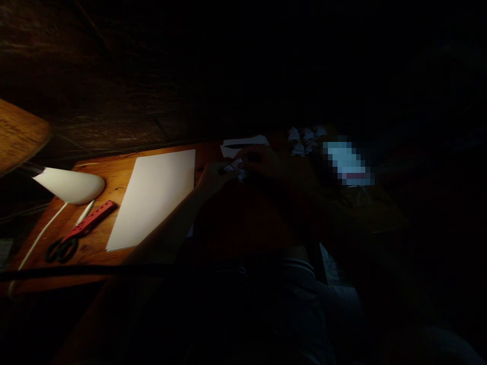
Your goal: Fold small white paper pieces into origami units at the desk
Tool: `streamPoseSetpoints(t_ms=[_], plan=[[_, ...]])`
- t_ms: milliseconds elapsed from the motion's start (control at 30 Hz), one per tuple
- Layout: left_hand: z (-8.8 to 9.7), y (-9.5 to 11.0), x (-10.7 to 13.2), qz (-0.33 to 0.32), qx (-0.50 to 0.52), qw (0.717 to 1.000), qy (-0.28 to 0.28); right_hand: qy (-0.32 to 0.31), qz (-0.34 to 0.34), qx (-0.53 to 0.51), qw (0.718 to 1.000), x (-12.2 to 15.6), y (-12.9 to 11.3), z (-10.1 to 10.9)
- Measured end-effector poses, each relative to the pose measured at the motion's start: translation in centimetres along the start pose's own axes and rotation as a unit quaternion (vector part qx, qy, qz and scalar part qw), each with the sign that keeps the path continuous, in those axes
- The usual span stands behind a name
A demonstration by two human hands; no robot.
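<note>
Both my hands meet over the middle of a dimly lit wooden table. Between them is a small folded piece of white paper (240,172), with creased points showing. My left hand (213,175) grips it from the left, fingers closed on its edge. My right hand (261,161) is in deep shadow and pinches the paper from the right; its fingertips are hard to make out. Just behind the hands lie white paper pieces (243,143) with a dark, slim shape across them. Several small folded paper shapes (300,141) sit farther right.
A stack of white sheets (155,195) lies left of my hands. Farther left are a white lamp (72,185) with its cord, and scissors in a red sheath (89,220) beside a white pen-like stick. A blurred-out bright screen (348,162) is at the right. Dark wall behind the table (102,172).
</note>
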State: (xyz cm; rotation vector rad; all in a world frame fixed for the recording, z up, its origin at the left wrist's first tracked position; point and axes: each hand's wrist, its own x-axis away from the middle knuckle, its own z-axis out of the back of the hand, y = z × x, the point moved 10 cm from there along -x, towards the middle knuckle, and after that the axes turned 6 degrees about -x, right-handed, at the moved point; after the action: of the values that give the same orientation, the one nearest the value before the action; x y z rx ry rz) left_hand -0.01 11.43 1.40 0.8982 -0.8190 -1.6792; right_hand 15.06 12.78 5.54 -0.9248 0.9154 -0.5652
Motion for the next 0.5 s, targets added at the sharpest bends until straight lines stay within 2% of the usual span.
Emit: streamPoseSetpoints(t_ms=[100,200,500], plan=[[-0.1,-1.2,-0.1,0.024,0.012,1.0,-0.009,-0.002,0.007,-0.003,1.0,-0.1,0.0,-0.3],[-0.1,-1.6,-0.1,0.029,0.032,0.999,-0.003,0.008,0.004,-0.012,1.0,-0.1,0.0,-0.3],[0.1,0.3,0.0,0.011,0.014,1.0,0.0,0.031,-0.015,-0.04,0.999,0.1,-0.4,0.2]])
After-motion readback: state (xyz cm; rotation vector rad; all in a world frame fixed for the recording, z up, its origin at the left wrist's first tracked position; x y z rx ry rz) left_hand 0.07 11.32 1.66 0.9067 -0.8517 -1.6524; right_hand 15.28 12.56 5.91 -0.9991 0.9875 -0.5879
